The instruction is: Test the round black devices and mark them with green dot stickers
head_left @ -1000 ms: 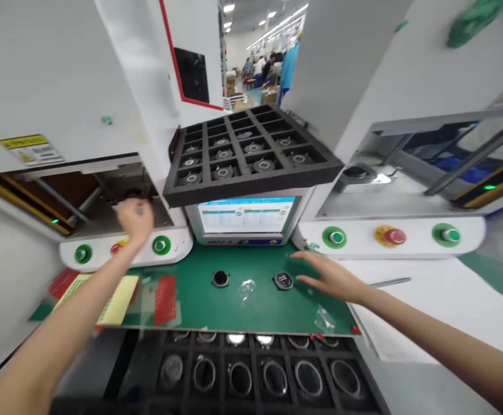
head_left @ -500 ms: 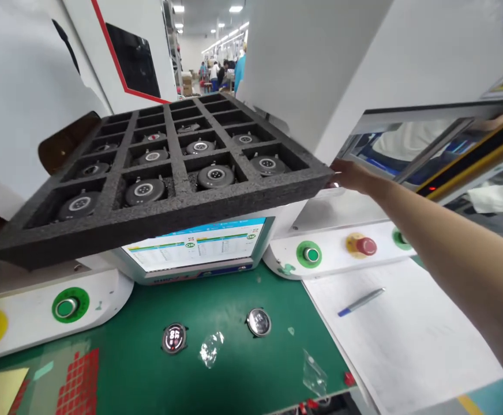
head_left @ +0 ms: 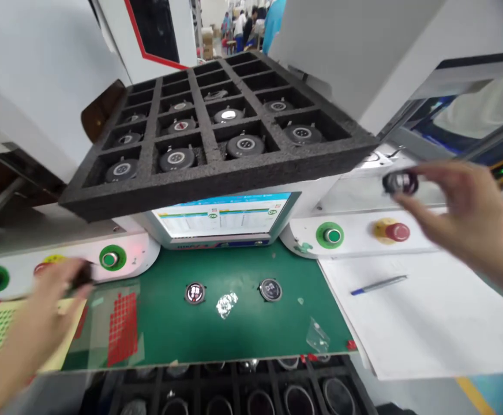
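Note:
My right hand [head_left: 463,210] pinches a watch case [head_left: 401,183] between thumb and fingers, in front of the right machine's opening. At the left, my left hand [head_left: 46,320] is blurred by motion. Its thumb and fingers grip a dark watch case [head_left: 82,275], also smeared, over the left control panel. Two strapless watches lie face up on the green mat: one [head_left: 195,293] at left and another [head_left: 271,290] at right, both with lit dials. Above the monitor, a black foam tray [head_left: 217,173] holds several watch cases, mostly with their sensor backs up.
A monitor [head_left: 225,216] stands between two white control panels with green buttons [head_left: 332,236] and red ones [head_left: 397,231]. Crumpled clear film [head_left: 226,304], red stickers [head_left: 123,328], papers [head_left: 416,323] and a pen [head_left: 379,285] lie about. A second foam tray [head_left: 234,392] sits below the mat's front edge.
My right hand has drawn back from the right machine, bringing a watch case out. My left hand has come into view with a dark watch case. The camera view has shifted.

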Action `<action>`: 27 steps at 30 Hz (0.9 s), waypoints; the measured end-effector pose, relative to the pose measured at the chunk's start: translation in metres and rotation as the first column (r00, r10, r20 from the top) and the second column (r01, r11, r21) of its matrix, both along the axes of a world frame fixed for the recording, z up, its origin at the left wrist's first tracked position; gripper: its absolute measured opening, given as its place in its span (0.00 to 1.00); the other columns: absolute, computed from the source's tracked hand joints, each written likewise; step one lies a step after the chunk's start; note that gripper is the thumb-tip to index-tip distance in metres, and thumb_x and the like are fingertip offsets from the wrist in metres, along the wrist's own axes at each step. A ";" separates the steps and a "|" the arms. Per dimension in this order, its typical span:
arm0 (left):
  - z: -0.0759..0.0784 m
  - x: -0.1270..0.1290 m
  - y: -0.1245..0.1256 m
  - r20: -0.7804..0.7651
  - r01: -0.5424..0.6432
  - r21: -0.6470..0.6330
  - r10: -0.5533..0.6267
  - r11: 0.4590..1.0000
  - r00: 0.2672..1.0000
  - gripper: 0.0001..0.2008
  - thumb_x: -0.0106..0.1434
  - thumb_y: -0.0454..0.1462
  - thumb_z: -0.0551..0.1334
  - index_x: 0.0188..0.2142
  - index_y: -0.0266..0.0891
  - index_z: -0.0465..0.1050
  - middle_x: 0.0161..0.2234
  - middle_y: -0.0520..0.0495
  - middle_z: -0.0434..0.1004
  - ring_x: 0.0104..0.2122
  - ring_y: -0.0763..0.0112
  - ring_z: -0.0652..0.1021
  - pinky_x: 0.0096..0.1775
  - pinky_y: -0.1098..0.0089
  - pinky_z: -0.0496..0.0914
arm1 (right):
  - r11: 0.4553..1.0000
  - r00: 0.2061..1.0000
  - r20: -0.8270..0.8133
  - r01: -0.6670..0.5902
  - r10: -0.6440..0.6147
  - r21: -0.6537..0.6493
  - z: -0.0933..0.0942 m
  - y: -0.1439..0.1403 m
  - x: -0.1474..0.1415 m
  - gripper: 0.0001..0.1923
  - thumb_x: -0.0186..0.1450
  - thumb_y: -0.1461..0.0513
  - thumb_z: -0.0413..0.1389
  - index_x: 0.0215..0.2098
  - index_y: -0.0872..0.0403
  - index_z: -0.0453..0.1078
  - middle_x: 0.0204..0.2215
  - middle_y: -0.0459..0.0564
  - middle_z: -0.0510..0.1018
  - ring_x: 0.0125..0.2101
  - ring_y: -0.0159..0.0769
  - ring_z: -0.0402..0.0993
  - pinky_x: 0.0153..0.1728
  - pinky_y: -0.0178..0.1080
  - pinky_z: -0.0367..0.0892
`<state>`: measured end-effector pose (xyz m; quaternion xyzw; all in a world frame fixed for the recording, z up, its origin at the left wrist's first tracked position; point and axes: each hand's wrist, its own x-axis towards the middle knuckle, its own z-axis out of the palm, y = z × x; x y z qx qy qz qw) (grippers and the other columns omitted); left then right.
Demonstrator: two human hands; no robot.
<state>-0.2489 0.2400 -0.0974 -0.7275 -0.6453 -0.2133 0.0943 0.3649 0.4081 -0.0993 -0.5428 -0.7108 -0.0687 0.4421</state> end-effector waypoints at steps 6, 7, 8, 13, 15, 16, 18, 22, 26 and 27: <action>-0.063 0.123 -0.050 -0.108 0.393 -0.178 -0.415 0.902 0.903 0.24 0.67 0.35 0.53 0.62 0.45 0.59 0.45 0.42 0.80 0.42 0.58 0.81 0.44 0.60 0.78 | 0.825 0.841 0.097 -0.489 0.532 -0.283 -0.077 -0.121 -0.076 0.12 0.69 0.60 0.52 0.51 0.49 0.63 0.47 0.56 0.78 0.48 0.44 0.76 0.48 0.49 0.75; -0.065 0.127 -0.050 -0.102 0.396 -0.192 -0.419 0.898 0.902 0.21 0.67 0.34 0.54 0.59 0.42 0.63 0.45 0.42 0.79 0.43 0.58 0.81 0.44 0.60 0.78 | 0.803 0.829 0.092 -0.496 0.551 -0.331 -0.084 -0.124 -0.081 0.11 0.70 0.60 0.50 0.51 0.49 0.63 0.46 0.55 0.78 0.48 0.44 0.77 0.48 0.49 0.75; -0.064 0.129 -0.048 -0.085 0.387 -0.212 -0.411 0.898 0.908 0.19 0.66 0.33 0.55 0.56 0.41 0.65 0.46 0.41 0.79 0.44 0.58 0.80 0.45 0.59 0.78 | 0.789 0.823 0.094 -0.496 0.560 -0.362 -0.088 -0.124 -0.084 0.11 0.70 0.59 0.49 0.51 0.49 0.63 0.46 0.55 0.78 0.47 0.44 0.77 0.48 0.49 0.75; -0.051 0.137 -0.021 0.058 0.229 -0.323 -0.222 0.918 0.973 0.21 0.61 0.35 0.61 0.55 0.39 0.67 0.55 0.38 0.71 0.54 0.54 0.74 0.53 0.54 0.73 | 0.752 0.808 0.098 -0.486 0.580 -0.445 -0.083 -0.118 -0.090 0.14 0.68 0.58 0.52 0.52 0.51 0.64 0.49 0.58 0.76 0.49 0.47 0.76 0.48 0.51 0.74; -0.053 0.146 -0.005 0.081 0.199 -0.333 -0.182 0.922 0.980 0.20 0.60 0.37 0.63 0.53 0.38 0.69 0.52 0.38 0.74 0.51 0.54 0.76 0.51 0.54 0.74 | 0.731 0.803 0.109 -0.466 0.586 -0.499 -0.078 -0.119 -0.104 0.19 0.65 0.58 0.55 0.54 0.53 0.63 0.53 0.61 0.74 0.53 0.51 0.73 0.51 0.54 0.71; -0.055 0.151 0.002 0.085 0.205 -0.334 -0.188 0.920 0.979 0.19 0.60 0.37 0.64 0.51 0.39 0.70 0.50 0.40 0.75 0.49 0.55 0.77 0.50 0.55 0.75 | 0.716 0.799 0.112 -0.455 0.591 -0.529 -0.076 -0.120 -0.114 0.21 0.64 0.58 0.56 0.54 0.53 0.62 0.54 0.61 0.73 0.53 0.51 0.72 0.52 0.54 0.71; -0.059 0.156 0.012 0.090 0.241 -0.332 -0.223 0.912 0.971 0.15 0.59 0.36 0.65 0.47 0.41 0.73 0.44 0.44 0.79 0.43 0.58 0.79 0.46 0.58 0.77 | 0.689 0.790 0.117 -0.439 0.602 -0.577 -0.073 -0.121 -0.132 0.21 0.64 0.59 0.56 0.54 0.53 0.63 0.51 0.59 0.75 0.51 0.47 0.74 0.50 0.50 0.72; -0.047 0.134 0.013 0.100 0.244 -0.258 -0.225 0.935 0.969 0.13 0.60 0.36 0.64 0.46 0.45 0.73 0.44 0.45 0.79 0.45 0.59 0.78 0.48 0.59 0.75 | 0.698 0.804 0.138 -0.400 0.578 -0.594 -0.073 -0.120 -0.151 0.16 0.64 0.62 0.54 0.50 0.52 0.65 0.43 0.55 0.79 0.44 0.45 0.78 0.43 0.47 0.75; 0.002 0.061 0.018 0.083 -0.026 -0.065 0.032 0.998 0.996 0.17 0.68 0.41 0.55 0.55 0.45 0.66 0.54 0.39 0.74 0.55 0.54 0.73 0.57 0.51 0.66 | 0.723 0.836 0.129 -0.372 0.533 -0.582 -0.081 -0.121 -0.152 0.17 0.63 0.58 0.55 0.50 0.52 0.67 0.42 0.55 0.80 0.42 0.47 0.79 0.40 0.48 0.75; 0.016 0.039 0.024 0.084 -0.158 0.008 0.157 0.987 0.984 0.18 0.67 0.42 0.55 0.55 0.44 0.66 0.54 0.40 0.74 0.55 0.54 0.73 0.58 0.52 0.66 | 0.728 0.844 0.120 -0.368 0.523 -0.579 -0.084 -0.121 -0.152 0.17 0.63 0.57 0.55 0.49 0.51 0.67 0.42 0.55 0.80 0.42 0.47 0.79 0.40 0.47 0.76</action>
